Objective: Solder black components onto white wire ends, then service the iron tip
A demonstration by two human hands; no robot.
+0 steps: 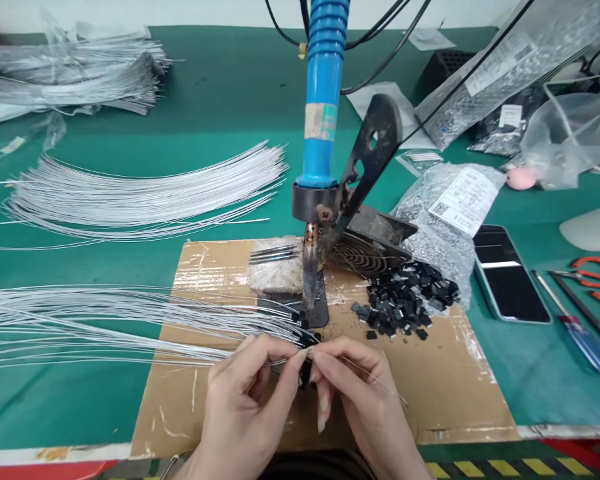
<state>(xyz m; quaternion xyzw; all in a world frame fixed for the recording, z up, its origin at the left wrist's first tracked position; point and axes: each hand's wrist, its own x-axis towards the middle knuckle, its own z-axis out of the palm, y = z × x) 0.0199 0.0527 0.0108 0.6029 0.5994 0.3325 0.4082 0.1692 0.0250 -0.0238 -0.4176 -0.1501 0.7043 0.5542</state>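
The left hand and right hand pinch a thin pale wire over a brown cardboard sheet; beyond are small black rectangular pieces, then a curved white wire bundle on the green tabletop.

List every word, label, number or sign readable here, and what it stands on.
"214", after an unclear first character: white label on the lower bubble-wrap bag; smaller print unreadable.
Sticker on the blue soldering iron: too blurred.
Label on the upper bubble-wrap bag: too blurred.
Label on the dark plastic bag: too small.
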